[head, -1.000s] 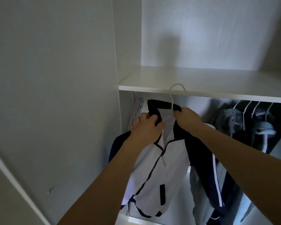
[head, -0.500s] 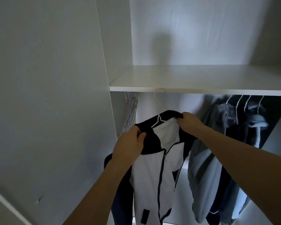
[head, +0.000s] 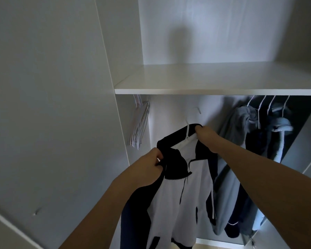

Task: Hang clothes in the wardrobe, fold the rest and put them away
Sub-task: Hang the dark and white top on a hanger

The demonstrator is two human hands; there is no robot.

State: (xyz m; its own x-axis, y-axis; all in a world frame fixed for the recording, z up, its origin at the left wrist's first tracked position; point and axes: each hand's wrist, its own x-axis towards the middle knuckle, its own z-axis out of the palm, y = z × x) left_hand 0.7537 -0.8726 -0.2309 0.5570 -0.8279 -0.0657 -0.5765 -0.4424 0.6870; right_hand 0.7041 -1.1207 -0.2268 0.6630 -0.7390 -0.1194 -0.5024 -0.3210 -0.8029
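A white and navy zip jacket (head: 180, 198) hangs on a white hanger (head: 188, 131) inside the open wardrobe, below the shelf. The hanger's hook reaches up toward the space under the shelf; the rail is hidden. My left hand (head: 147, 168) grips the jacket's dark collar at its left side. My right hand (head: 206, 137) pinches the collar at its right side, beside the hanger's neck. The jacket's front faces me and its zip is partly closed.
A white shelf (head: 205, 90) spans the wardrobe above the hanging space. Several bare white hangers (head: 140, 124) hang at the far left. Grey, navy and light blue garments (head: 241, 133) hang to the right. The wardrobe's white side panel (head: 52, 105) fills the left.
The jacket on its hanger has dropped from in front of the shelf edge to under the shelf and deeper into the wardrobe. Both hands have moved apart along the collar.
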